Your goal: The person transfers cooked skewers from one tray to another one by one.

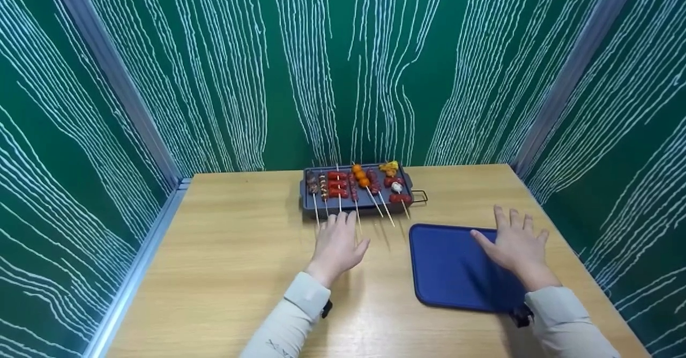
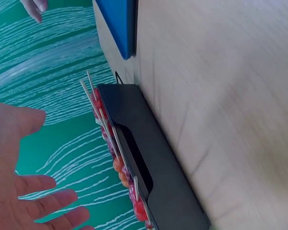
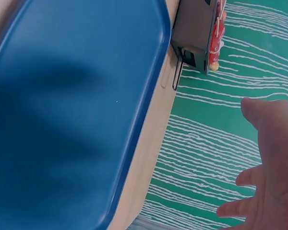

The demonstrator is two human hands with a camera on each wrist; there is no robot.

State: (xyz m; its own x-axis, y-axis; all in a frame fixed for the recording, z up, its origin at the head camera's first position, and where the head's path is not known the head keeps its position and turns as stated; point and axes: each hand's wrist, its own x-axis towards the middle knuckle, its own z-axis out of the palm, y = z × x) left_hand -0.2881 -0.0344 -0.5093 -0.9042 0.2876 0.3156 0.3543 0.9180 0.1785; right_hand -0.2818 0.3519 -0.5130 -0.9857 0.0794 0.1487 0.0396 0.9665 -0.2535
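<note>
Both hands are spread, holding nothing: the right hand (image 1: 517,245) over the blue tray (image 1: 450,267), the left hand (image 1: 336,243) just short of the skewers (image 1: 356,184). Those thin sticks look light and brittle, best pinched by the bare ends nearest the left fingertips.

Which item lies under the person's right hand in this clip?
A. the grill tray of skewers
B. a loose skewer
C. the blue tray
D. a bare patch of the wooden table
C: in the head view the open right hand is over the blue tray, while the left hand is near the skewer sticks at the grill tray.
</note>
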